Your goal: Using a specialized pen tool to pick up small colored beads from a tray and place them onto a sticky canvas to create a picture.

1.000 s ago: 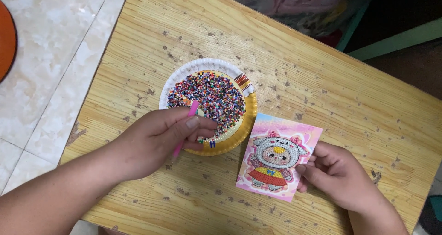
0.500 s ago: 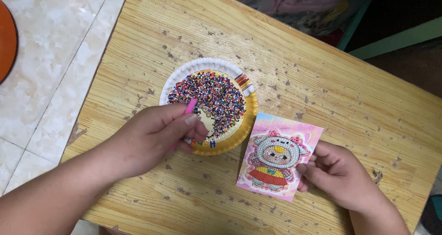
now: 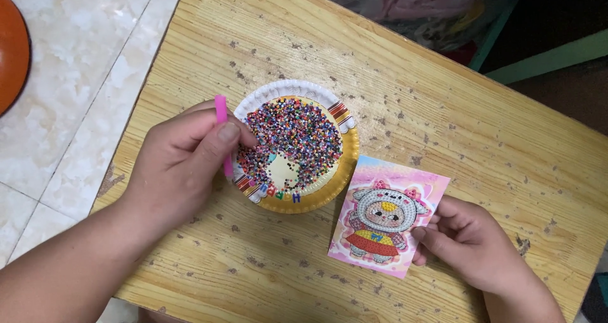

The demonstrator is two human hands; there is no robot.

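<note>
At frame centre-left, the left hand (image 3: 174,164) pinches a slim pink plastic pen (image 3: 221,133) beside the round paper plate (image 3: 345,164) of multicoloured beads (image 3: 294,136). Lower right, the right hand (image 3: 468,244) grips the pink cartoon bead-picture card (image 3: 386,218) on the worn wooden table (image 3: 443,107).

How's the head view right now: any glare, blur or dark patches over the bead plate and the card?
Head view: soft, even light; the beads on the paper plate and the pink card read sharp, no glare. The left hand with its pink pen is crisp and casts a faint shadow. The top right background is dark and unclear.
</note>
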